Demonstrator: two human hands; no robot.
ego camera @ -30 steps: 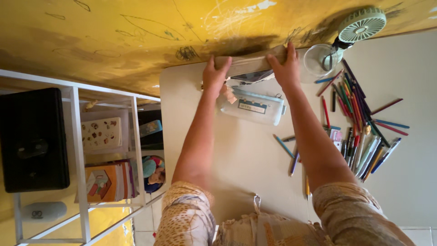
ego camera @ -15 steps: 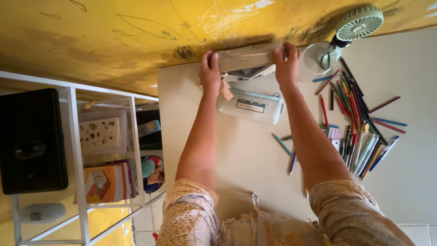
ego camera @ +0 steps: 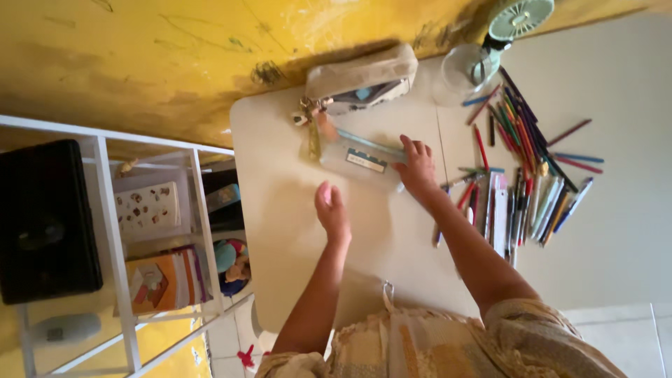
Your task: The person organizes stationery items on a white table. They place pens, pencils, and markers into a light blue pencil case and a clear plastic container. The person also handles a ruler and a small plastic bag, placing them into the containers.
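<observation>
Pouch (ego camera: 362,78) sits at the table's (ego camera: 280,210) far edge. Right hand (ego camera: 418,166) rests loose fingers on the clear case (ego camera: 353,154); left hand (ego camera: 332,208) hovers open. Pencils (ego camera: 521,175) lie scattered, unpacked.

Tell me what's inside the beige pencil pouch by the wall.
The beige pencil pouch lies partly open; a blue item and dark shapes show in the gap. Its fabric hides the rest. Neither hand touches it.

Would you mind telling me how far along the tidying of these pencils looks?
Done: the beige pouch sits against the wall. In hand: the right hand touches the clear pencil case; the left hand hovers over the table, holding nothing. Left: the coloured pencils and pens lie loose, spread on the table.
</observation>
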